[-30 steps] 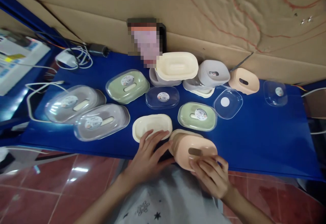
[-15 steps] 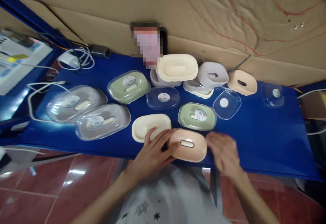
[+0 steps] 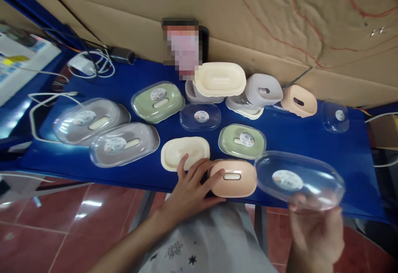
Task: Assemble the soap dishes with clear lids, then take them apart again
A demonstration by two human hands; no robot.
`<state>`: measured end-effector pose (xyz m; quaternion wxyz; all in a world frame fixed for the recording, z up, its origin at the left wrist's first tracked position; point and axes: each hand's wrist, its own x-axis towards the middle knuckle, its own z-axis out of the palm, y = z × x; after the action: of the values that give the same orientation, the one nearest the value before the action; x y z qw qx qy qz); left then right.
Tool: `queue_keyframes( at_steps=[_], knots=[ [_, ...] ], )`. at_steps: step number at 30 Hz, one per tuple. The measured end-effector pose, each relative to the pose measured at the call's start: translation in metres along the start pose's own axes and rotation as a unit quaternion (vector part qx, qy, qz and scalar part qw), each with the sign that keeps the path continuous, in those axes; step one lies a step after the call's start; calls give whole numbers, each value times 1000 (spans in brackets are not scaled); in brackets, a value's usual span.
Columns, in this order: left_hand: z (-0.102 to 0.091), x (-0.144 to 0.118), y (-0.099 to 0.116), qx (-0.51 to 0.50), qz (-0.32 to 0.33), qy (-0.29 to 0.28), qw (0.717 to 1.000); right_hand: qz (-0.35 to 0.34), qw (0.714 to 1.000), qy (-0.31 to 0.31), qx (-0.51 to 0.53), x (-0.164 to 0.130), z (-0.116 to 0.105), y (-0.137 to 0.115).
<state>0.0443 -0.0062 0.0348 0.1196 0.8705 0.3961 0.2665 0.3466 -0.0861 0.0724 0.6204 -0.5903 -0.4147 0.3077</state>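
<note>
- Right hand (image 3: 315, 233) grips a clear lid (image 3: 300, 180) from below, fingers curled at its near edge, held in the air off the near right part of the table (image 3: 326, 157).
- Lid long axis runs left-right, slightly down to the right; round sticker in the middle, faces up.
- Left hand (image 3: 192, 186) is spread flat, not clenched: fingertips on the left end of the peach box (image 3: 234, 177), other fingers over the near edge of a cream tray (image 3: 183, 152).
- Peach box sits at the near table edge, centre, long axis left-right, slot on top running the same way. Its right end is just beside the held lid's left end; cannot tell if they touch.
- Cream tray just left of the peach box, long axis left-right.
- Count, lidded boxes: 2 green, one (image 3: 241, 141) behind the peach box, one (image 3: 157, 101) further back left; 2 grey (image 3: 124, 143) (image 3: 87, 119) at far left, side by side, long axes tilted.
- Loose clear lids on the table: 2, one (image 3: 200, 116) mid-table, one (image 3: 336, 116) far right. With the held one, 3.
- Back cluster: cream piece (image 3: 220, 79) stacked on a grey one, a grey box (image 3: 263, 89) tipped on a further piece, a second peach box (image 3: 299, 100) to its right. Exact stack count unclear.
- White cables (image 3: 93, 64) at back left; cardboard wall (image 3: 280, 20) behind the table.
</note>
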Motion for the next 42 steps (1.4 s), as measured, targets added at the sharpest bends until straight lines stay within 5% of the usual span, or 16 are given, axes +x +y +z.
queue_keyframes(
  at_steps=[4,8,15,19,22,30,42],
  knots=[
    [4,-4,2,3,46,19,999,100,993,-68,6,-33,20,15],
    [2,-6,-1,1,94,-27,995,105,990,-62,-77,-44,36,28],
    [-1,-7,-16,-68,92,-52,992,-89,946,-119,-289,-40,28,34],
    [1,-7,-20,-77,80,-67,992,-279,837,-290,-371,-21,33,36],
    [1,-8,-20,-84,67,-86,990,-332,792,-318,-402,-7,39,38],
    [2,-12,-14,-88,71,-72,991,-371,786,-298,-394,-8,28,43],
    [2,5,-7,-64,68,-70,993,-341,809,-272,-395,-6,29,48]
  ],
)
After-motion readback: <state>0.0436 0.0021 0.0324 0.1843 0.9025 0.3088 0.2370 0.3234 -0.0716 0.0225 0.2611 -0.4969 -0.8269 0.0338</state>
